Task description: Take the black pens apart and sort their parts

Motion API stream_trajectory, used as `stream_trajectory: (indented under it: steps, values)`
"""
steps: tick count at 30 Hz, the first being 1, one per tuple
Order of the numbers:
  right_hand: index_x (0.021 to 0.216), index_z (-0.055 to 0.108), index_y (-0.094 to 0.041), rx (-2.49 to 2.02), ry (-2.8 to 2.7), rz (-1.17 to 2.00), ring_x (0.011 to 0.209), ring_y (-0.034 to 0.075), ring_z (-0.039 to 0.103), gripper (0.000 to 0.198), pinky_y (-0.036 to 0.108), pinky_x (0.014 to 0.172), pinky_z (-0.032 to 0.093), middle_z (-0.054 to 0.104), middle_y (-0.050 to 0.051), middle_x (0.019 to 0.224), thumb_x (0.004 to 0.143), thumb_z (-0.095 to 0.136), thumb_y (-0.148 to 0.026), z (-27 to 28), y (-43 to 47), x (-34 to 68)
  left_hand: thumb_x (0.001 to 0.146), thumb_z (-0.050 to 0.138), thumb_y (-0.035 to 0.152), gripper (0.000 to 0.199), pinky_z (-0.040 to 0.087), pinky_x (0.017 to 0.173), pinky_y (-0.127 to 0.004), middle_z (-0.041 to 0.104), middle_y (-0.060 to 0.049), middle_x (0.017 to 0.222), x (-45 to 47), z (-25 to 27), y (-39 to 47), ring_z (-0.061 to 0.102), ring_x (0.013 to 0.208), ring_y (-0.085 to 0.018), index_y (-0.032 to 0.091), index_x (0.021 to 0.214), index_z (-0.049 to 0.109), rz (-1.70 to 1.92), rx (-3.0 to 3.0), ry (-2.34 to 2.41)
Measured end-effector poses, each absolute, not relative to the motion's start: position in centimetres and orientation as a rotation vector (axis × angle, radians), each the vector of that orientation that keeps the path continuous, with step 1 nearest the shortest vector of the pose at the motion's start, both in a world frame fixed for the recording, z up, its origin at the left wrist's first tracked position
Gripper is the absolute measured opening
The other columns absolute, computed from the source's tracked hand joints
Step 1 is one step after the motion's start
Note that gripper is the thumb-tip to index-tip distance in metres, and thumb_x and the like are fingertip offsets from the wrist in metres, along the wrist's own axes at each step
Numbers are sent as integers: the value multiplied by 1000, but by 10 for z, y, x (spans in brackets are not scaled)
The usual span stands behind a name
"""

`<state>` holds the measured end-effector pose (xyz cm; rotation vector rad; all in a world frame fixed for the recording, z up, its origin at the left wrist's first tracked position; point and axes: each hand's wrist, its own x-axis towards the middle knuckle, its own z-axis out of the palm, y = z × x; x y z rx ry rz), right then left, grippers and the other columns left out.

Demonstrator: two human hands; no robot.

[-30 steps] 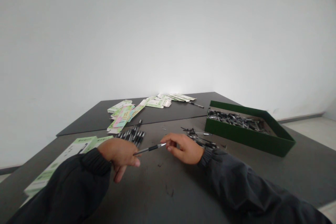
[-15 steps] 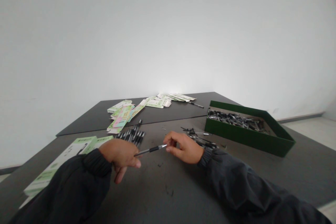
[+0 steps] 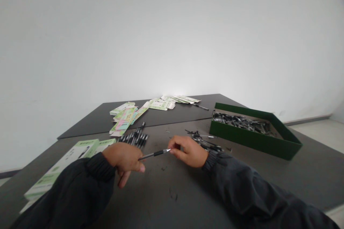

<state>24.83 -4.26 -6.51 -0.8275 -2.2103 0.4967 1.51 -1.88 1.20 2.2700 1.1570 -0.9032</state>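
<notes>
My left hand [image 3: 125, 161] is closed on the rear of a gel pen [image 3: 155, 154] with a black grip and a silver tip. The pen lies almost level over the table, its tip pointing right. Thumb and forefinger of my right hand [image 3: 189, 151] are pinched together right at that tip; what sits between them is too small to make out. Behind my left hand is a bunch of capped black pens [image 3: 137, 136]. Beyond my right hand lies a loose pile of uncapped pens and black parts [image 3: 208, 144].
A green box [image 3: 255, 144] full of pens stands at the right. White-and-green cartons [image 3: 63, 166] lie at the left, partly behind my left sleeve. Flattened cartons [image 3: 126, 118] spread along the back, near a single pen [image 3: 201, 107]. Dark scraps dot the grey table [image 3: 161, 200].
Both hands have stayed almost in place. The pen has shifted very slightly, and its tip still meets my right fingertips.
</notes>
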Motion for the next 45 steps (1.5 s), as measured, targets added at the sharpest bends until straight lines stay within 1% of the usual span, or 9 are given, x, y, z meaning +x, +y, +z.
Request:
stream_trajectory:
  steps: [10, 15, 21, 28, 31, 34, 37, 39, 45]
  values:
    - [86, 57, -17, -825, -2215, 487, 69, 13, 53, 3, 23, 66, 41, 58, 1, 77, 86, 54, -17, -64, -44, 247, 89, 40, 36, 40, 44, 60, -21, 72, -12, 70, 14, 11, -19, 67, 72, -20, 16, 69, 68, -877, 2268, 1159]
    - [86, 56, -17, -833, -2211, 478, 69, 12, 53, 2, 22, 65, 41, 58, 1, 77, 84, 55, -16, -65, -44, 246, 86, 45, 46, 43, 44, 57, -21, 72, -11, 64, 10, 7, -16, 65, 66, -20, 18, 60, 63, -787, 2217, 1150]
    - [86, 57, -17, -851, -2213, 486, 69, 13, 53, 3, 23, 65, 41, 59, 1, 77, 85, 55, -16, -66, -44, 246, 89, 40, 37, 45, 45, 59, -20, 72, -14, 73, 14, 10, -18, 66, 69, -19, 18, 51, 52, -871, 2206, 1163]
    - [99, 56, -18, -879, -2217, 542, 70, 13, 57, 15, 23, 65, 43, 63, 2, 83, 84, 57, -20, -68, -45, 248, 91, 38, 37, 52, 43, 57, -21, 72, -16, 72, 14, 11, -18, 65, 68, -19, 18, 44, 48, -879, 2247, 1124]
    - [98, 56, -18, -882, -2201, 551, 71, 14, 58, 15, 24, 65, 44, 63, 3, 83, 84, 57, -20, -69, -45, 248, 90, 42, 40, 47, 43, 57, -21, 72, -13, 68, 12, 8, -16, 64, 65, -19, 18, 51, 55, -834, 2231, 1124]
    - [97, 55, -18, -882, -2193, 557, 71, 14, 58, 14, 24, 65, 44, 62, 3, 82, 84, 58, -21, -70, -45, 247, 89, 44, 38, 36, 43, 57, -21, 72, -10, 67, 12, 6, -15, 65, 65, -19, 16, 69, 65, -827, 2198, 1157]
    - [97, 55, -18, -876, -2199, 542, 71, 14, 57, 14, 24, 65, 44, 62, 2, 83, 84, 57, -20, -70, -45, 246, 90, 41, 33, 34, 44, 57, -21, 72, -12, 71, 15, 7, -16, 66, 69, -19, 15, 77, 66, -882, 2196, 1175]
    - [97, 54, -18, -876, -2209, 529, 70, 13, 57, 14, 24, 65, 43, 61, 2, 82, 83, 58, -18, -69, -46, 245, 90, 40, 32, 34, 44, 59, -21, 73, -13, 73, 16, 8, -17, 67, 71, -19, 15, 75, 66, -907, 2209, 1174]
    - [95, 54, -19, -884, -2225, 527, 68, 13, 56, 14, 23, 64, 42, 60, 1, 78, 82, 59, -17, -69, -47, 244, 89, 41, 39, 47, 44, 60, -22, 72, -13, 67, 13, 7, -15, 65, 66, -19, 17, 50, 56, -864, 2175, 1135]
